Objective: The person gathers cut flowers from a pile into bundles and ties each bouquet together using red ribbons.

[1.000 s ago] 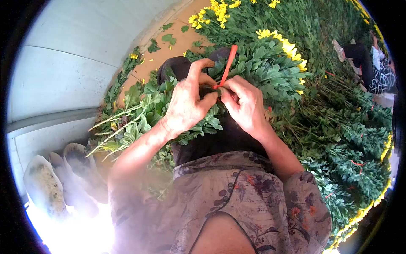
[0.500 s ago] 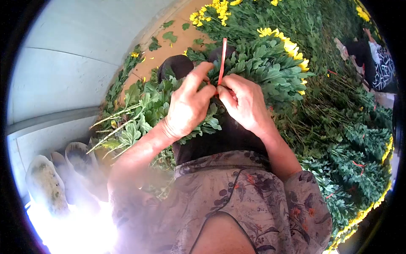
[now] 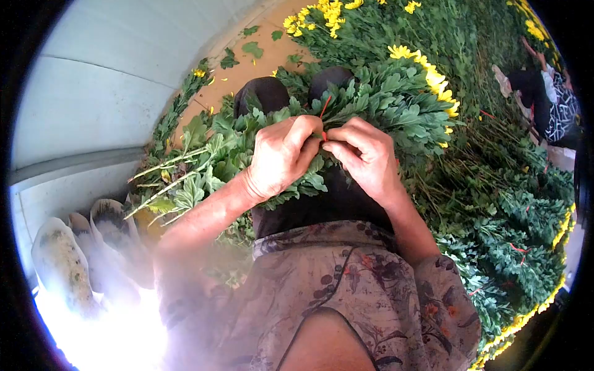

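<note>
A bunch of yellow chrysanthemums lies across my lap, blooms to the right and cut stems to the left. A red ribbon circles its middle, with a thin end sticking up. My left hand pinches the ribbon from the left, fingers curled. From the right, my right hand pinches it too, thumb and forefinger pressed together. The fingertips of both hands nearly meet at the ribbon, and part of it is hidden under them.
Tied chrysanthemum bunches with red ties lie at the right, and more flowers spread beyond my knees. Another person sits at the far right. A pale wall rises at left, above whitish stained boots. Loose leaves dot the floor.
The broad ribbon end that stood upright is now drawn down into my fingers, leaving a thin end showing. My hands have lowered slightly and come to the ribbon's crossing.
</note>
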`<state>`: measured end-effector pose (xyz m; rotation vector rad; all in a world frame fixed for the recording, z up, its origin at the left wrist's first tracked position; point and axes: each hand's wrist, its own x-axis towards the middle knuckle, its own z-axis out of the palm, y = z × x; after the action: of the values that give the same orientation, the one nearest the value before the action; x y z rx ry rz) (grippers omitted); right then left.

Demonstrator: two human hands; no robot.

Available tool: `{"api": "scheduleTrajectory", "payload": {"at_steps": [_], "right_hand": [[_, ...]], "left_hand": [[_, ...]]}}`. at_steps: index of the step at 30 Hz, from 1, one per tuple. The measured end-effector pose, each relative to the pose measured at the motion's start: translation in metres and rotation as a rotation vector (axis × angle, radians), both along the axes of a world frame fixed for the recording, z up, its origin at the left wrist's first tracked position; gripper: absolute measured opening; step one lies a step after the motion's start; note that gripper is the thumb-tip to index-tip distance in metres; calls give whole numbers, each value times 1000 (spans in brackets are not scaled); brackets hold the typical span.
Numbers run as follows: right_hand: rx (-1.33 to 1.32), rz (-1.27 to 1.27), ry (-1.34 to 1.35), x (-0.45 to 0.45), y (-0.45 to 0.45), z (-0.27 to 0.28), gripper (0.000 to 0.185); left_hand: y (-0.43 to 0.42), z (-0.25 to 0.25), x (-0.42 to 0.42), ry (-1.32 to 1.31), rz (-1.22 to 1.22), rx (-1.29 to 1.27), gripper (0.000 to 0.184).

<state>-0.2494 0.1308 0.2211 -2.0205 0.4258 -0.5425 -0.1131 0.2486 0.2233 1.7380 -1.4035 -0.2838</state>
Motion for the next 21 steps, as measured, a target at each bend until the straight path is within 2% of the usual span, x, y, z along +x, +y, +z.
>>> {"api": "scheduleTrajectory", "payload": {"at_steps": [3,8,12,14,15,17,19,21], "right_hand": [[-39,-39,-17,-1,0,-1,9],[166,18,17,-3,-6,-3,9],[94,67,6,-6,-5,-2,9],[-265,19,8,-5,-2,6,11],[-265,20,10,-8,-1,8,11],[-573,-59,123,-20,-3,10,14],[-568,-112,273,-50,-16,-1,13],[-532,-125,244,-61,-7,-8,12]], "left_hand": [[1,-5,8,-47,-105,-89,25],[0,4,4,-18,-103,-48,25],[2,0,2,-117,-88,-25,23],[3,-1,6,-142,-85,-18,22],[4,2,7,-116,-91,-36,23],[10,4,13,-108,-58,-8,21],[17,1,19,-71,-34,69,21],[17,-5,16,-90,-48,45,21]]}}
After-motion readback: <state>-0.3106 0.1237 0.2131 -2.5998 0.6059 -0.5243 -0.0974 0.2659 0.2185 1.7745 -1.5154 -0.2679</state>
